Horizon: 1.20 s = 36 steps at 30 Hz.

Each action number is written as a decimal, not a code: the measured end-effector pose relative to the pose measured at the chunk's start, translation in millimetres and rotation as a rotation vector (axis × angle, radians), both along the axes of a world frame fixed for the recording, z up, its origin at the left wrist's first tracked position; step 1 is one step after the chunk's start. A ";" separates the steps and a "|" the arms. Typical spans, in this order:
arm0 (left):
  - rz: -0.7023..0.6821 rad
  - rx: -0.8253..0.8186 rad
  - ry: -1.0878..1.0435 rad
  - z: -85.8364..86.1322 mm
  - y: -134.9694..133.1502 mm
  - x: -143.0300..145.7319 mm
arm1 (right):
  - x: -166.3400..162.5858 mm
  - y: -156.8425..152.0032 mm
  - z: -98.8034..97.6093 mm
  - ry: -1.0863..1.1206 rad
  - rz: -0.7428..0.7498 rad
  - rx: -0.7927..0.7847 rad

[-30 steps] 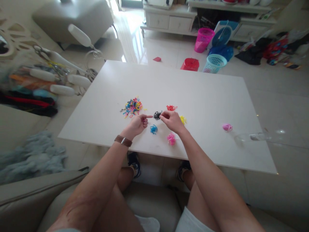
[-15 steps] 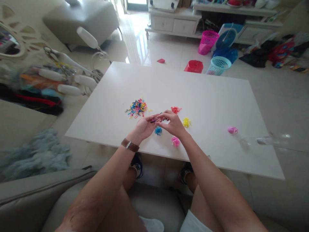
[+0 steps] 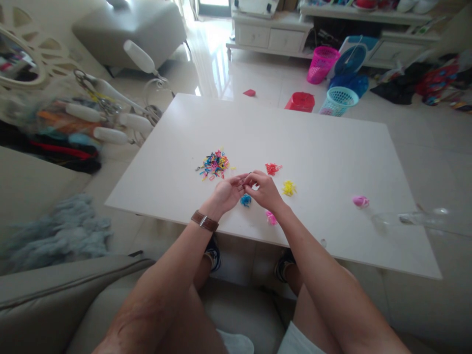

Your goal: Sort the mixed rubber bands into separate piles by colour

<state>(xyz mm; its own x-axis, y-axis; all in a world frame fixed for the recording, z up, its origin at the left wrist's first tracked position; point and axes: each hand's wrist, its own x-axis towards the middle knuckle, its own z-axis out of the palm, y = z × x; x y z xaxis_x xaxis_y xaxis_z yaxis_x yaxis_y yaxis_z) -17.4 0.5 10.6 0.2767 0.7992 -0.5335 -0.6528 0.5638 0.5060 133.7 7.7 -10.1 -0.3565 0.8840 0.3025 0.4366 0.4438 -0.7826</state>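
Observation:
My left hand (image 3: 229,192) is palm up and cupped over the white table (image 3: 313,147), with small dark pieces, apparently paper clips, lying near its fingers. Over those fingers, my right hand (image 3: 260,188) has thumb and fingertips pinched together; what is between them is too small to make out. A mixed pile of coloured paper clips (image 3: 214,163) lies left of the hands. Single-colour heaps surround them: red clips (image 3: 273,169), yellow clips (image 3: 289,188), blue clips (image 3: 245,200) and pink clips (image 3: 271,218), partly covered by my right wrist.
A pink-purple object (image 3: 360,201) and a clear glass-like vessel (image 3: 405,219) lie toward the table's right end. Beyond the far edge stand a red stool (image 3: 300,102), a light-blue basket (image 3: 339,101) and a magenta basket (image 3: 322,65). A white lamp (image 3: 139,56) is at the left.
My right fingertips have closed together and moved onto the left fingers, covering most of the dark pieces seen in the palm before. The whole view has shifted slightly.

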 end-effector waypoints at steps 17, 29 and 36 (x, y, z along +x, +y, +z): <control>0.017 0.053 0.214 -7.2 1.6 6.0 | 5.4 3.5 5.6 0.043 -0.097 -0.125; -0.037 0.077 0.232 -6.8 4.1 0.1 | 16.0 10.8 6.2 0.161 -0.098 -0.354; -0.061 0.068 0.221 -6.9 2.2 0.1 | 13.8 10.8 6.9 0.189 -0.163 -0.341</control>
<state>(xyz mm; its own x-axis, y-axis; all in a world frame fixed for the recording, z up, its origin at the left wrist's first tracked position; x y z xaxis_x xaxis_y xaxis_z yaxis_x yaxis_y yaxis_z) -17.3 2.6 3.7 0.2078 0.8212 -0.5315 -0.4881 0.5580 0.6712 147.5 18.5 -3.2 -0.1703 0.9850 0.0292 0.3145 0.0824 -0.9457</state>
